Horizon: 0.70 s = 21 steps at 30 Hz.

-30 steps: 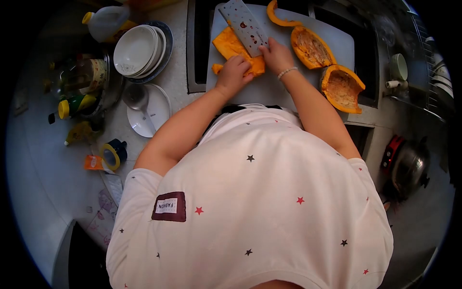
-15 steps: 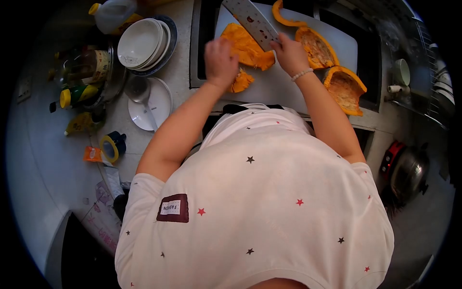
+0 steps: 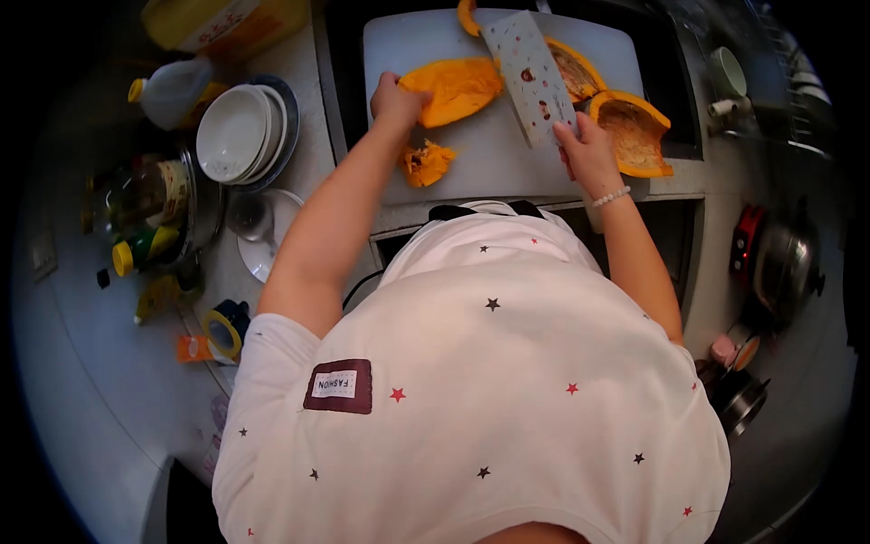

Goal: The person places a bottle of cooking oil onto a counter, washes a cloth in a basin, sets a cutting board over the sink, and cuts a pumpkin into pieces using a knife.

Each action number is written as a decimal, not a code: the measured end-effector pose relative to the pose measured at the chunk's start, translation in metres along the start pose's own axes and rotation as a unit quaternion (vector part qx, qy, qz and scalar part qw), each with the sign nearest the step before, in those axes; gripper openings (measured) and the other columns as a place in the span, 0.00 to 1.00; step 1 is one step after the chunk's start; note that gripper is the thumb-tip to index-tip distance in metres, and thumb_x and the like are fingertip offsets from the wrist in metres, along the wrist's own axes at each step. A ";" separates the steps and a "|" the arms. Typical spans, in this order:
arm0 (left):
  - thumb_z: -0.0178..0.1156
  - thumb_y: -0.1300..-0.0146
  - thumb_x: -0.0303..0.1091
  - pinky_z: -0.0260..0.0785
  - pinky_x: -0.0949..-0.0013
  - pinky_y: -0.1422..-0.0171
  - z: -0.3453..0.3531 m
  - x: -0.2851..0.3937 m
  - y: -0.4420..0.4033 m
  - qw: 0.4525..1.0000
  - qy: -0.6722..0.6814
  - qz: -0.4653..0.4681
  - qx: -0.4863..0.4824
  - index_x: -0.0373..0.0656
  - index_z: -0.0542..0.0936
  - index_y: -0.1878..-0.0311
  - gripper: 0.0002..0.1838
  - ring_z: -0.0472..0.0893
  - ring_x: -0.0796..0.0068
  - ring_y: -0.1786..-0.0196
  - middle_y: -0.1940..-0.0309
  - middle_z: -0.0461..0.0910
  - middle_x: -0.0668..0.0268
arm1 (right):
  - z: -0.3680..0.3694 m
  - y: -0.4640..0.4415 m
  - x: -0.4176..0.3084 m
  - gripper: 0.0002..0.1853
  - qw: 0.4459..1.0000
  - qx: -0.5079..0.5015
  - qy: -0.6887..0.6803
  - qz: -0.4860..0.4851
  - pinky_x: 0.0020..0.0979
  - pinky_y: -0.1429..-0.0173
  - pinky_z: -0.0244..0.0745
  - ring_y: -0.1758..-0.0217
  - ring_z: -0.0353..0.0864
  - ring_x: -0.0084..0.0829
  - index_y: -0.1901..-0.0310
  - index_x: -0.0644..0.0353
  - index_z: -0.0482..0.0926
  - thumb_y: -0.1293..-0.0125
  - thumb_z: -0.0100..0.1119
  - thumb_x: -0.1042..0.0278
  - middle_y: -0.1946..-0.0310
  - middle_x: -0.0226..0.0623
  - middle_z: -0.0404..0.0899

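Note:
My left hand [image 3: 399, 102] grips the left end of a pumpkin piece [image 3: 464, 89], whose orange inner side faces up, over the white cutting board [image 3: 507, 168]. In my right hand [image 3: 589, 150] is a cleaver [image 3: 528, 77] with a patterned blade, held by its handle, the blade slanting up and left just right of the piece. A clump of pumpkin scraps [image 3: 428, 164] lies on the board below my left hand. Right of the blade rest two hollow pumpkin pieces, one [image 3: 633, 134] nearer and one [image 3: 580, 71] partly behind the cleaver.
Stacked white bowls [image 3: 234, 136] and a plate with a ladle [image 3: 249, 218] stand to the left. Bottles [image 3: 163, 195] crowd the far left, near a roll of tape [image 3: 223, 331]. A lidded pot [image 3: 787, 258] is at the right.
The cleaver has moved right, off the pumpkin piece, and its patterned face now shows more broadly. My left hand has shifted to the piece's left end. The camera view has also shifted.

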<state>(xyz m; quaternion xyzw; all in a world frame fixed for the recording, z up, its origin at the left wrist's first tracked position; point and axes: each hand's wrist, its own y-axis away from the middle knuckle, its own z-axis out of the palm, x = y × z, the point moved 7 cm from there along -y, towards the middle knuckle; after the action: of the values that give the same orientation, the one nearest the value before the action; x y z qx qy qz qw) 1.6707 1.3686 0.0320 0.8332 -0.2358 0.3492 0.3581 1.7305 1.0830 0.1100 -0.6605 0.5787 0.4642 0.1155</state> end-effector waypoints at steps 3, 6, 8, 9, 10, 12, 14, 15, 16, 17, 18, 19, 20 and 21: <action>0.70 0.55 0.30 0.71 0.68 0.50 0.002 -0.001 0.011 0.998 -0.034 -0.040 -0.019 0.38 0.69 0.49 0.29 0.79 0.64 0.54 0.58 0.78 0.57 | -0.010 0.011 0.019 0.16 0.996 -0.008 0.094 -0.003 0.35 0.70 0.70 0.78 0.77 0.39 0.67 0.67 0.74 0.40 0.55 0.58 0.81 0.44 0.76; 0.68 0.56 0.33 0.71 0.67 0.48 0.010 -0.012 0.005 0.997 -0.028 -0.005 -0.068 0.39 0.72 0.49 0.28 0.79 0.64 0.54 0.57 0.79 0.57 | -0.010 0.011 0.042 0.17 0.988 -0.003 0.151 -0.022 0.40 0.63 0.71 0.69 0.78 0.49 0.68 0.68 0.74 0.41 0.55 0.58 0.76 0.51 0.77; 0.67 0.56 0.33 0.70 0.67 0.48 0.011 -0.011 0.002 0.995 -0.041 0.016 -0.087 0.40 0.73 0.48 0.28 0.79 0.63 0.53 0.57 0.79 0.57 | -0.009 0.009 0.049 0.17 0.988 0.003 0.151 -0.009 0.41 0.62 0.71 0.67 0.77 0.50 0.67 0.68 0.74 0.40 0.55 0.58 0.74 0.53 0.77; 0.66 0.56 0.33 0.70 0.67 0.48 0.010 -0.007 0.007 0.994 -0.058 0.018 -0.091 0.40 0.73 0.48 0.28 0.79 0.63 0.53 0.57 0.80 0.57 | -0.008 0.008 0.049 0.16 0.989 0.006 0.151 -0.003 0.41 0.61 0.71 0.66 0.77 0.51 0.67 0.67 0.74 0.40 0.55 0.58 0.72 0.54 0.77; 0.66 0.56 0.33 0.70 0.67 0.48 0.010 -0.004 0.010 0.992 -0.075 0.019 -0.095 0.41 0.73 0.48 0.27 0.79 0.63 0.53 0.57 0.80 0.56 | -0.008 0.006 0.045 0.16 0.984 0.013 0.177 -0.024 0.41 0.61 0.71 0.65 0.77 0.51 0.66 0.67 0.74 0.40 0.55 0.58 0.72 0.53 0.77; 0.65 0.52 0.32 0.71 0.68 0.50 0.012 -0.004 0.011 0.993 -0.086 0.026 -0.082 0.39 0.72 0.47 0.26 0.80 0.65 0.56 0.57 0.79 0.57 | -0.009 0.003 0.035 0.16 0.971 0.026 0.229 -0.064 0.42 0.60 0.71 0.65 0.77 0.51 0.66 0.67 0.74 0.40 0.55 0.58 0.72 0.53 0.77; 0.65 0.51 0.32 0.72 0.69 0.52 0.011 -0.004 0.012 0.992 -0.105 0.034 -0.063 0.38 0.72 0.47 0.26 0.81 0.66 0.57 0.58 0.79 0.57 | -0.008 -0.006 0.044 0.17 0.978 -0.009 0.204 -0.041 0.42 0.58 0.71 0.65 0.77 0.52 0.66 0.67 0.74 0.40 0.55 0.57 0.72 0.52 0.77; 0.65 0.51 0.33 0.72 0.69 0.52 0.009 0.001 0.017 0.990 -0.120 0.039 -0.056 0.37 0.72 0.48 0.26 0.81 0.65 0.57 0.58 0.80 0.56 | -0.007 -0.008 0.047 0.17 0.981 -0.028 0.193 -0.026 0.42 0.58 0.71 0.64 0.77 0.52 0.66 0.67 0.73 0.40 0.55 0.57 0.71 0.52 0.77; 0.65 0.52 0.34 0.72 0.68 0.53 0.009 0.005 0.021 0.988 -0.136 0.045 -0.050 0.37 0.72 0.48 0.26 0.81 0.64 0.58 0.59 0.80 0.56 | -0.005 -0.010 0.048 0.16 0.982 -0.040 0.183 -0.021 0.42 0.60 0.71 0.67 0.77 0.50 0.66 0.67 0.73 0.39 0.55 0.58 0.72 0.51 0.77; 0.65 0.52 0.35 0.72 0.66 0.51 0.010 0.006 0.022 0.988 -0.142 0.045 -0.049 0.38 0.71 0.49 0.26 0.80 0.60 0.57 0.59 0.79 0.54 | -0.002 -0.012 0.048 0.16 0.983 -0.051 0.173 -0.015 0.41 0.63 0.72 0.69 0.78 0.47 0.66 0.67 0.73 0.39 0.55 0.58 0.73 0.50 0.77; 0.64 0.52 0.35 0.71 0.63 0.50 0.011 0.006 0.022 0.987 -0.149 0.045 -0.050 0.38 0.70 0.49 0.26 0.80 0.56 0.55 0.59 0.79 0.52 | 0.000 -0.012 0.047 0.16 0.985 -0.062 0.163 -0.008 0.40 0.66 0.73 0.72 0.78 0.45 0.65 0.67 0.72 0.39 0.55 0.58 0.74 0.49 0.77; 0.64 0.53 0.36 0.71 0.61 0.48 0.014 0.007 0.023 0.986 -0.155 0.046 -0.050 0.39 0.69 0.50 0.26 0.79 0.52 0.54 0.58 0.79 0.50 | 0.004 -0.009 0.041 0.15 0.987 -0.089 0.133 0.033 0.39 0.70 0.72 0.75 0.78 0.42 0.65 0.66 0.72 0.39 0.55 0.59 0.75 0.47 0.77; 0.64 0.52 0.36 0.71 0.60 0.48 0.017 0.004 0.025 0.987 -0.153 0.032 -0.047 0.38 0.68 0.49 0.27 0.79 0.51 0.54 0.59 0.78 0.49 | 0.008 -0.008 0.031 0.15 0.985 -0.115 0.102 0.073 0.37 0.74 0.72 0.77 0.77 0.38 0.64 0.66 0.72 0.39 0.55 0.59 0.77 0.45 0.76; 0.63 0.52 0.36 0.70 0.59 0.48 0.020 0.002 0.026 0.988 -0.151 0.018 -0.042 0.38 0.68 0.49 0.27 0.78 0.50 0.54 0.59 0.78 0.48 | 0.014 -0.006 0.025 0.14 0.981 -0.141 0.071 0.112 0.36 0.77 0.71 0.80 0.76 0.35 0.64 0.66 0.72 0.39 0.55 0.60 0.78 0.43 0.76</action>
<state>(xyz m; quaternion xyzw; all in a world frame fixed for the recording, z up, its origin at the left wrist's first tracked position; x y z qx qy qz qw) 1.6632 1.3367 0.0346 0.8560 -0.3165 0.2157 0.3471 1.7262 1.0784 0.0815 -0.6324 0.5846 0.5028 -0.0733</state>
